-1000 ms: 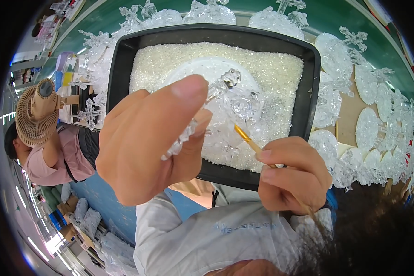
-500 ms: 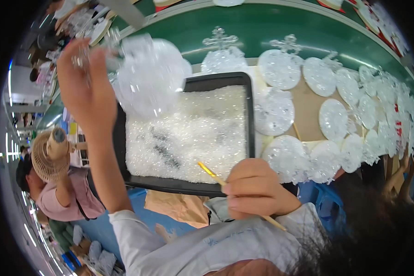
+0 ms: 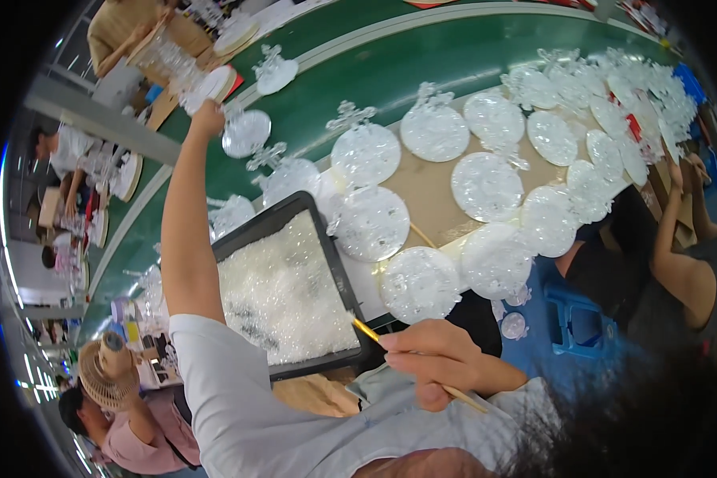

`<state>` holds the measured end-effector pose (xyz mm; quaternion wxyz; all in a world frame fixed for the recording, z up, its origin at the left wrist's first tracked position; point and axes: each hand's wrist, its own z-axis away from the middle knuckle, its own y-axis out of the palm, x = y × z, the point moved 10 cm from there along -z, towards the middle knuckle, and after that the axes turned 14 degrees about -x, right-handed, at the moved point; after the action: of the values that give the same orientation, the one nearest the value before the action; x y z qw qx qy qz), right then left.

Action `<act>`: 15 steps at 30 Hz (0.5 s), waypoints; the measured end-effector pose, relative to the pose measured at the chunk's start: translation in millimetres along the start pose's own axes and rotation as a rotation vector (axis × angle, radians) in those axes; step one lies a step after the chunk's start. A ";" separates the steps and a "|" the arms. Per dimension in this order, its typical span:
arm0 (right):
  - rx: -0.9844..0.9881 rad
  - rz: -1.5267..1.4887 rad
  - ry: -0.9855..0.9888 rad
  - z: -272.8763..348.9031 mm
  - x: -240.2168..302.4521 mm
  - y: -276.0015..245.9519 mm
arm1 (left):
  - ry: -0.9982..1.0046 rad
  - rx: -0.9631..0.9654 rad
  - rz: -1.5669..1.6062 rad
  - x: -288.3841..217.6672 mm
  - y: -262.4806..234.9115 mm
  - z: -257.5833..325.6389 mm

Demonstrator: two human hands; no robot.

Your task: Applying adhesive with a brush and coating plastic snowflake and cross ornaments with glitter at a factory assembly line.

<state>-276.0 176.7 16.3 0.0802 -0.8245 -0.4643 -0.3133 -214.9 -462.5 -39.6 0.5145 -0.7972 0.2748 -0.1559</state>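
Left hand [image 3: 209, 119] is placing a clear disc [image 3: 245, 132] on the green table [image 3: 390, 60], fingers clamped on it. Right hand [image 3: 430, 358] is gripping a thin stick [image 3: 366, 331]. Likely next: releasing it.

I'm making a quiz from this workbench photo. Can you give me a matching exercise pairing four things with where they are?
1. left hand
2. right hand
3. black tray
4. clear round ornament

a. filled with clear beads
b. gripping a thin yellow stick
c. stretched far out over the green table
d. just beyond the outstretched hand

Pairs: 1-c, 2-b, 3-a, 4-d
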 end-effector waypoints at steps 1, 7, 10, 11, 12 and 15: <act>0.030 -0.049 -0.001 -1.0 3.4 -4.6 | 0.017 -0.006 0.001 -3.5 1.9 0.4; 0.123 0.027 0.191 12.5 -11.3 -34.1 | 0.100 0.182 0.129 -148.8 -21.5 37.7; 0.075 -0.087 0.176 10.6 -13.4 -44.7 | 0.413 0.692 0.596 -266.8 -37.7 105.8; 0.070 -0.095 0.180 16.9 -19.1 -40.3 | 0.410 0.697 0.588 -282.2 -42.1 115.9; -0.071 -0.120 0.113 22.0 -21.6 -47.3 | 0.462 0.719 0.532 -298.5 -41.6 126.7; -0.179 -0.101 0.036 19.4 -19.6 -61.8 | 0.570 0.601 0.583 -319.6 -38.8 139.8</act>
<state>-325.2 205.2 -20.5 -0.0011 -0.7981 -0.4738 -0.3721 -385.6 -156.2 -52.5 0.6477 -0.4297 0.5586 -0.2894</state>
